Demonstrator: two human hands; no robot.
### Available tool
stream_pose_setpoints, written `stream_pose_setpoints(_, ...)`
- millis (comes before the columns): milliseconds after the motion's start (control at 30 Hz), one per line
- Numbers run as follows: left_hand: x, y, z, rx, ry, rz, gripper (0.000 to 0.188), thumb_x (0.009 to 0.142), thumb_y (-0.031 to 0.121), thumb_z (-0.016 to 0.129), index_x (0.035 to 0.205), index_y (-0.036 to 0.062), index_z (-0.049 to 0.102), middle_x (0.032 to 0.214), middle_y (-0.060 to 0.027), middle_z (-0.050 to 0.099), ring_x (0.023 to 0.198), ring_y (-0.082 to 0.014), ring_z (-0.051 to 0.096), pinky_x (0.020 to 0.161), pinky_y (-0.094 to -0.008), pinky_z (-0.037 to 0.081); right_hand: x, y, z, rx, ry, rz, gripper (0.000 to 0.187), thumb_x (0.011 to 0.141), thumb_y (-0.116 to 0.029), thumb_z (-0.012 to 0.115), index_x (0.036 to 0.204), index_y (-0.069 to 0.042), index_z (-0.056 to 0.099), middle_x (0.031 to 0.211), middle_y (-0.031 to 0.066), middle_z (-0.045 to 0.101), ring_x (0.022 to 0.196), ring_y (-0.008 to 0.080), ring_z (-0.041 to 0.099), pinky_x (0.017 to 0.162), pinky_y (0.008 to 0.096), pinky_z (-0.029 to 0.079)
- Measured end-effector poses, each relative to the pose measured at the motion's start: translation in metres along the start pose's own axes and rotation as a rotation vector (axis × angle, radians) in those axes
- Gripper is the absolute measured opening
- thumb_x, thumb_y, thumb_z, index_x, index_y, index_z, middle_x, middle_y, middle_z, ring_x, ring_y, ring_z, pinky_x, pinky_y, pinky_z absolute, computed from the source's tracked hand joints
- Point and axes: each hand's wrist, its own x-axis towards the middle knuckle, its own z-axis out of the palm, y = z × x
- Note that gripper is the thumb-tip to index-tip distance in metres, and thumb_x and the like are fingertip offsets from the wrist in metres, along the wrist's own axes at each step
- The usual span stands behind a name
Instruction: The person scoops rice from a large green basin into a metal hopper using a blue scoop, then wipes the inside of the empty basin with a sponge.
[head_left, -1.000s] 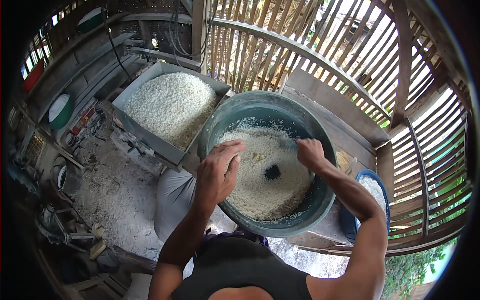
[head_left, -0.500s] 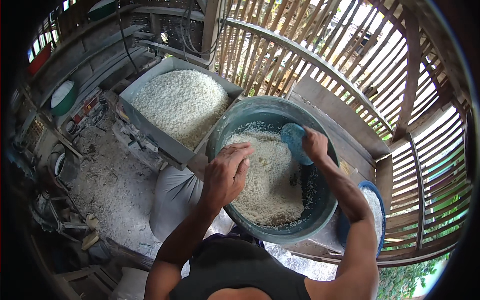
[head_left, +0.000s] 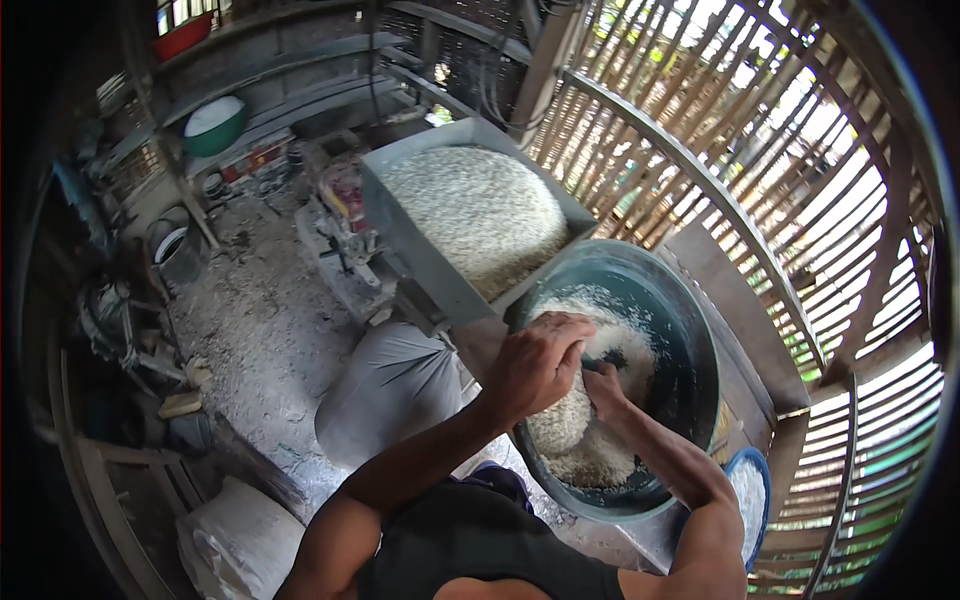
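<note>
Pale, coarse grain like rice (head_left: 562, 425) lies heaped inside a large round teal tub (head_left: 708, 405) in front of me. My right hand (head_left: 604, 388) is low inside the tub, its fingers closed on a shallow blue scoop (head_left: 598, 366) that shows only as a small dark edge. Grain and my left hand hide most of the scoop. Right beside it, my left hand (head_left: 546, 362) is held over the grain near the tub's left side, fingers stretched out and close together. Whether its fingertips touch the scoop I cannot tell.
A square metal hopper (head_left: 420, 245) full of grain adjoins the tub at upper left. A stuffed pale sack (head_left: 385, 395) stands below it. At right sits a blue basin (head_left: 762, 490) of white material. A slatted wall (head_left: 690, 160) runs behind; a green basin (head_left: 215, 140) stands far left.
My right hand has brought the scoop from the tub's far right side leftward and nearer, down to the grain beside my left hand. The whole view has shifted left.
</note>
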Motion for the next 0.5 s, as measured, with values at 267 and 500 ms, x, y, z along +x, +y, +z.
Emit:
stream_pose_setpoints(267, -0.006, -0.003, -0.001, 0.021, 0.036, -0.002, 0.022, 0.088, 0.004, 0.060, 0.109, 0.0028, 0.065, 0.115, -0.0142, 0.067, 0.110, -0.0334, 0.062, 0.096, -0.0417, 0.049, -0.011, -0.012, -0.036, 0.251, -0.059, -0.018, 0.018, 0.087, -0.006, 0.063, 0.101, 0.005, 0.070, 0.088, 0.0093, 0.071, 0.070, 0.0165, 0.068, 0.063, 0.0310, 0.055)
stream_pose_setpoints(500, -0.006, -0.005, 0.000, 0.033, 0.060, 0.003, 0.016, 0.088, 0.003, 0.058, 0.103, 0.0027, 0.065, 0.108, -0.0150, 0.068, 0.104, -0.0340, 0.063, 0.091, -0.0420, 0.050, -0.034, -0.038, -0.084, 0.378, 0.066, -0.051, 0.018, 0.087, -0.007, 0.067, 0.101, 0.004, 0.071, 0.088, 0.0094, 0.071, 0.071, 0.0188, 0.069, 0.064, 0.0336, 0.056)
